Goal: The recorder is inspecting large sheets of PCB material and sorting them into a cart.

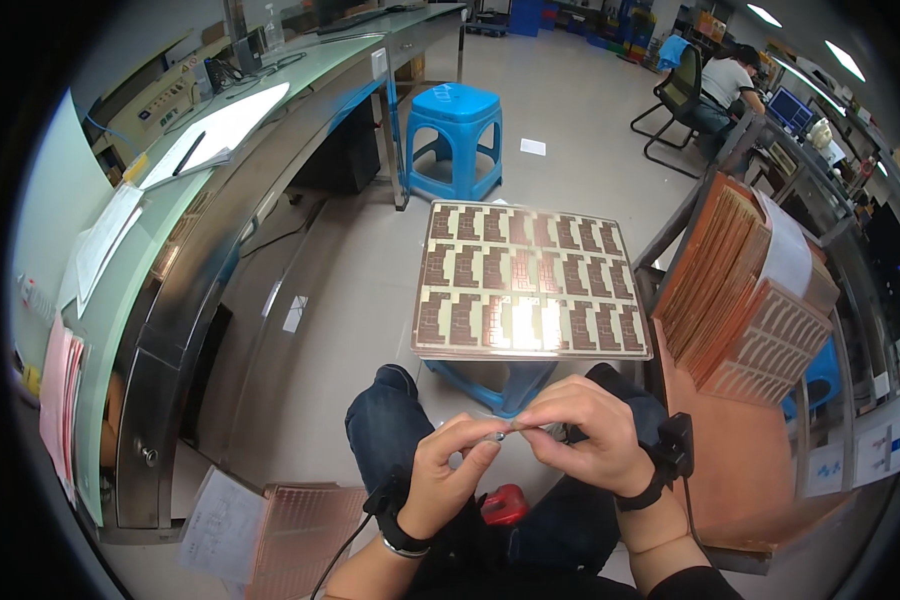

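Both of my hands meet above my lap, fingertips close together. My left hand [450, 468] is closed in a pinch, and a tiny shiny tip [502, 436] shows at its fingers; it is too small to name. My right hand [588, 432] also pinches, its thumb and forefinger touching or nearly touching the left fingertips. What it holds, if anything, is hidden. Just beyond the hands, a copper-patterned circuit panel [450, 282] lies flat across a blue stool [450, 372]. Lower down, a red object [504, 505] shows between my legs.
To the right, a stack of copper panels [715, 270] leans on a brown board [735, 450]. More panels [305, 540] and a paper sheet [225, 525] stand at lower left. A glass-topped desk [140, 250] runs along the left. Another blue stool [455, 140] stands ahead; a person [727, 85] sits at far right.
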A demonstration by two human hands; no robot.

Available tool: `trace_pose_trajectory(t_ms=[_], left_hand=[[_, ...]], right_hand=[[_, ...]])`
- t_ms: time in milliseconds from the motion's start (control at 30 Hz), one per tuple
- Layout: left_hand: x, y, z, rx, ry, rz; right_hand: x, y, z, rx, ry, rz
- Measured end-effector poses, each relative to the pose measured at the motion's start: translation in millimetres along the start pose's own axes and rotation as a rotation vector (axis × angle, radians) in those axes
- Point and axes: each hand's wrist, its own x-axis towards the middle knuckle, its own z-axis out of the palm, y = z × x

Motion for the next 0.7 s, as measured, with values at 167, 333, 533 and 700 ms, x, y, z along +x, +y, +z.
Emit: trace_pose_trajectory(t_ms=[167,333,533,700], left_hand=[[5.5,-2.9,0.9,0.062,0.051,0.008],[9.8,-8.5,0.6,0.103,0.075,0.022],[12.2,-10.4,0.9,0.141,0.102,0.034],[11.5,-13.5,0.9,0.169,0.111,0.031]], right_hand=[[-1.3,7.4,2.1,0.004,0.001,0.028],[-1.7,10.7,3.3,0.001,0.002,0.052],[-0.7,12.4,3.6,-0.011,0.006,0.081],[-0.4,13.1,3.1,-0.025,0.007,0.103]])
